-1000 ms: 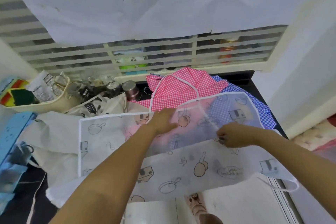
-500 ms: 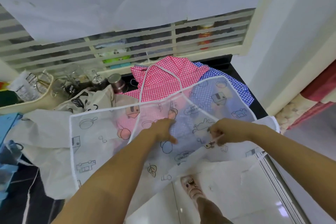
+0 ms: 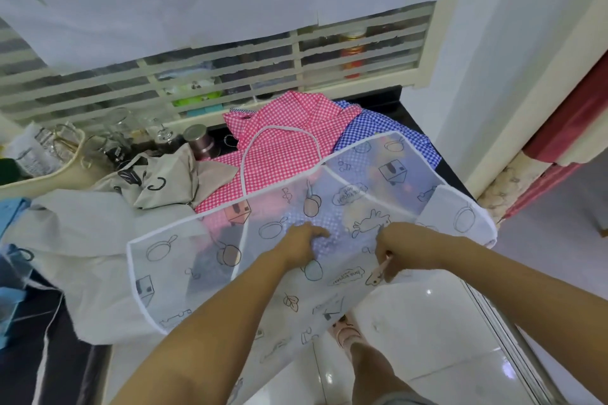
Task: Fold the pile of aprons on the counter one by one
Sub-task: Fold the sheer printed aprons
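A translucent white apron (image 3: 184, 276) printed with pans and houses lies spread over the pile, its near part hanging off the counter's front edge. My left hand (image 3: 304, 245) presses flat on its middle. Just to the right, my right hand (image 3: 399, 248) pinches a bunch of the same apron between curled fingers. Under and behind it lie a pink checked apron (image 3: 283, 148) with a white neck loop and a blue checked apron (image 3: 378, 131). A beige apron (image 3: 164, 182) with black prints is crumpled to the left.
A white cloth (image 3: 75, 240) and a blue item (image 3: 10, 270) cover the left of the black counter (image 3: 418, 112). A cream basket (image 3: 49, 173), glasses (image 3: 115, 135) and a steel cup (image 3: 197, 141) stand at the back. Below are white floor tiles (image 3: 427, 339) and a foot (image 3: 348, 335).
Both hands have slid back toward me over the translucent apron and come closer together. The apron's hanging lower part has gathered toward the right hand.
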Motion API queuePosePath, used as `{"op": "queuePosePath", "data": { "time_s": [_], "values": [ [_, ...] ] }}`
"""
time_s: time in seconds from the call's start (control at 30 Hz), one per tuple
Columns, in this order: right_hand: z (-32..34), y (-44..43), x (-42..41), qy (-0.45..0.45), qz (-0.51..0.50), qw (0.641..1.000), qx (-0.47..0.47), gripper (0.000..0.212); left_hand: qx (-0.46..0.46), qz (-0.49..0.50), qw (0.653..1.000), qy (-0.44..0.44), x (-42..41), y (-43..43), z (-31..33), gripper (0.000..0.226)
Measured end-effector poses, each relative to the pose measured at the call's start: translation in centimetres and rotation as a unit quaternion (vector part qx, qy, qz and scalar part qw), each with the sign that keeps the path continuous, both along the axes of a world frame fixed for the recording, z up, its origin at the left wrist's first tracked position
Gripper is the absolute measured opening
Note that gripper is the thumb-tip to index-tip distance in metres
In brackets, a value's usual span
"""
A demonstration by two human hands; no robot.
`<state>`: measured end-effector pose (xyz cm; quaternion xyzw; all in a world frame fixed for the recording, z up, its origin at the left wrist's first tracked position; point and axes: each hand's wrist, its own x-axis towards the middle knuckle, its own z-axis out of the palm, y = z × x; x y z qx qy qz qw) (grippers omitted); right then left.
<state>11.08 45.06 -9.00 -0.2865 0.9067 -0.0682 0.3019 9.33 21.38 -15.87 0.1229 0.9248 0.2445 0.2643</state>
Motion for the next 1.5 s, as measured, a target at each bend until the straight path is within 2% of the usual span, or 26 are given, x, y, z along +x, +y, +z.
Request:
{"op": "queuePosePath", "data": {
  "time_s": [0.1,0.23,0.47,0.6,0.7,0.83,0.9,1.0,1.07,1.13,1.2,1.23,1.27,1.33,1.4,1.5],
  "values": [
    [0.1,-0.1,0.0,0.018,0.013,1.000,0.007,0.023,0.025,0.030,0.999,-0.024,-0.4,-0.5,-0.3,0.060],
    [0.5,-0.5,-0.3,0.012,0.005,1.000,0.016,0.030,0.107,0.061,0.990,-0.069,-0.6,-1.0,-1.0,0.049],
    [4.5,-1.2,-2.3,-0.026,0.032,0.999,-0.028,0.038,0.072,0.017,0.978,-0.196,-1.2,-0.9,-0.5,0.018],
    [6.0,-1.5,-5.4,0.001,0.044,0.999,0.003,0.034,0.184,0.114,0.914,-0.343,-3.4,-1.4,1.9,0.078],
    [6.2,-2.5,-8.1,-0.019,0.052,0.998,0.028,0.027,0.229,0.166,0.876,-0.390,-5.6,-2.9,3.4,0.096],
    [4.9,-4.3,-11.8,-0.045,0.065,0.994,0.073,0.037,0.213,0.212,0.870,-0.391,-7.8,-4.7,3.8,0.107],
    [4.3,-5.2,-13.8,-0.058,0.077,0.992,0.085,0.040,0.205,0.205,0.866,-0.407,-8.7,-5.0,3.5,0.104],
    [3.6,-6.5,-17.1,-0.064,0.091,0.991,0.075,0.039,0.218,0.206,0.840,-0.452,-10.7,-5.6,2.6,0.107],
    [2.8,-7.2,-19.0,-0.057,0.095,0.993,0.051,0.035,0.235,0.210,0.807,-0.499,-11.7,-6.1,2.0,0.113],
    [1.5,-7.9,-20.8,-0.047,0.093,0.994,0.038,0.032,0.252,0.239,0.794,-0.499,-12.5,-5.8,2.0,0.097],
    [0.3,-8.1,-22.1,-0.033,0.097,0.994,0.038,0.030,0.301,0.307,0.802,-0.415,-12.7,-5.2,2.0,0.066],
    [-0.2,-8.2,-23.0,-0.028,0.096,0.994,0.039,0.030,0.312,0.322,0.811,-0.376,-13.1,-5.1,2.0,0.060],
    [-0.6,-7.9,-23.6,-0.026,0.090,0.995,0.037,0.029,0.289,0.310,0.831,-0.360,-13.2,-5.3,1.7,0.065],
    [-1.6,-7.3,-24.9,-0.026,0.084,0.996,0.026,0.027,0.188,0.228,0.847,-0.442,-13.8,-5.7,1.8,0.079],
    [-2.5,-6.5,-25.5,-0.024,0.082,0.996,0.024,0.025,0.116,0.154,0.827,-0.528,-14.0,-6.4,2.4,0.072],
    [-3.8,-6.3,-26.1,-0.015,0.079,0.997,0.019,0.024,0.082,0.134,0.862,-0.481,-14.4,-7.5,2.6,0.067]
  ]
}}
